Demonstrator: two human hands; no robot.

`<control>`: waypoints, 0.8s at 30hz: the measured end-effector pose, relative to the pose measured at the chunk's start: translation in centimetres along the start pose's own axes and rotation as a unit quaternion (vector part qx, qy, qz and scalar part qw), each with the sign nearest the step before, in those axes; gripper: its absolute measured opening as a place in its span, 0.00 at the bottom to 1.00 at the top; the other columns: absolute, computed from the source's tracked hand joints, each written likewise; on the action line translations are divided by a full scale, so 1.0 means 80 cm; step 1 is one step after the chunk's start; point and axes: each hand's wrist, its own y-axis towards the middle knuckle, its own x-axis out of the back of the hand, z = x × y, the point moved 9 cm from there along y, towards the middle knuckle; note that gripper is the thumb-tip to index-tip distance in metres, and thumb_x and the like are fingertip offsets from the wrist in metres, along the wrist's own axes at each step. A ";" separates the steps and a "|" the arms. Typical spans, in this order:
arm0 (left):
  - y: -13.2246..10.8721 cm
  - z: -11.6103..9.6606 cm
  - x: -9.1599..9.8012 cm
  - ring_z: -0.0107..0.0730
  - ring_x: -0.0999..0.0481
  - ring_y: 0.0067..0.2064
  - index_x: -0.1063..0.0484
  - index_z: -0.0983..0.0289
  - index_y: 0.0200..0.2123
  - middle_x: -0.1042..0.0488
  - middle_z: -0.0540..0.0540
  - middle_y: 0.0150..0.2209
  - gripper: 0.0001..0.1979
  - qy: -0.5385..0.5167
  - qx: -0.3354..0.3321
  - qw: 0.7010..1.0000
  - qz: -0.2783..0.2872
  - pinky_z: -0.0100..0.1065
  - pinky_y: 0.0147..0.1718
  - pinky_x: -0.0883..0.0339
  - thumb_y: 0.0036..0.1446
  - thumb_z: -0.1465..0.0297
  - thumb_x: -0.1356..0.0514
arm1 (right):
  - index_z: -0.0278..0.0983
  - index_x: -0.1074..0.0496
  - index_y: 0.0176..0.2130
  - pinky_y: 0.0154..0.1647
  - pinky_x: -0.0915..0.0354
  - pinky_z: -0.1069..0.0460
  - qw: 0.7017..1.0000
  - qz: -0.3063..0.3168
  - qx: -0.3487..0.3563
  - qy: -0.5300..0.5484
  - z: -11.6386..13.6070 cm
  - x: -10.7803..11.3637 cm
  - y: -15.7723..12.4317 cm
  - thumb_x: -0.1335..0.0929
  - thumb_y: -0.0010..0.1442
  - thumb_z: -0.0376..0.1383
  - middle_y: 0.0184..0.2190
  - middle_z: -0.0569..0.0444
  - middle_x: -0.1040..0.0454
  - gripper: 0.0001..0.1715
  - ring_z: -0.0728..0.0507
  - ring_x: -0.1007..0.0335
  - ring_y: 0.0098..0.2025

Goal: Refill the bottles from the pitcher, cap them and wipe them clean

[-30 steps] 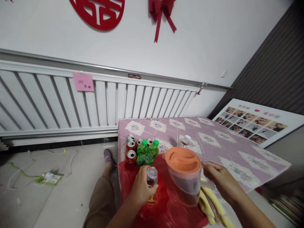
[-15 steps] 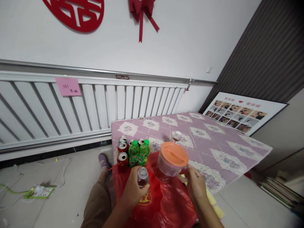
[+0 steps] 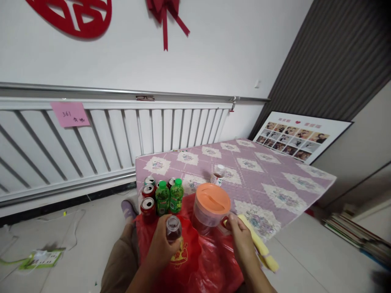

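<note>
My left hand (image 3: 163,244) is closed around a clear plastic bottle (image 3: 173,231) with dark liquid in it. The bottle stands roughly upright and its mouth looks uncapped. To its right is a see-through pitcher (image 3: 207,219) under an orange lid (image 3: 213,198). My right hand (image 3: 240,234) grips the pitcher by its handle, which the fingers partly hide. Below the bottle lies a red plate (image 3: 192,248) with a gold emblem, on red plastic sheeting (image 3: 222,260). Bottle and pitcher are apart.
Opened drink cans (image 3: 148,208) and two green bottles (image 3: 162,199) stand left of the pitcher. Behind it is a white-capped bottle (image 3: 217,176). A yellow cloth (image 3: 259,244) hangs over the right edge of the patterned bed-like surface (image 3: 250,165). A radiator (image 3: 165,130) runs along the wall.
The view has swung slightly right, so everything sits further left. Both hands keep their holds on the bottle and the pitcher. More of the white-capped bottle shows behind the lid.
</note>
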 end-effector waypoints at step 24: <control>0.000 0.011 0.007 0.46 0.22 0.49 0.37 0.62 0.51 0.26 0.58 0.47 0.26 0.089 0.013 0.996 -0.013 0.47 0.50 0.27 0.48 0.66 0.37 | 0.38 0.36 0.60 0.57 0.42 0.28 0.917 -0.069 0.073 -0.386 -0.089 0.107 -0.025 0.34 0.53 0.53 0.62 0.37 0.36 0.41 0.24 0.45 0.64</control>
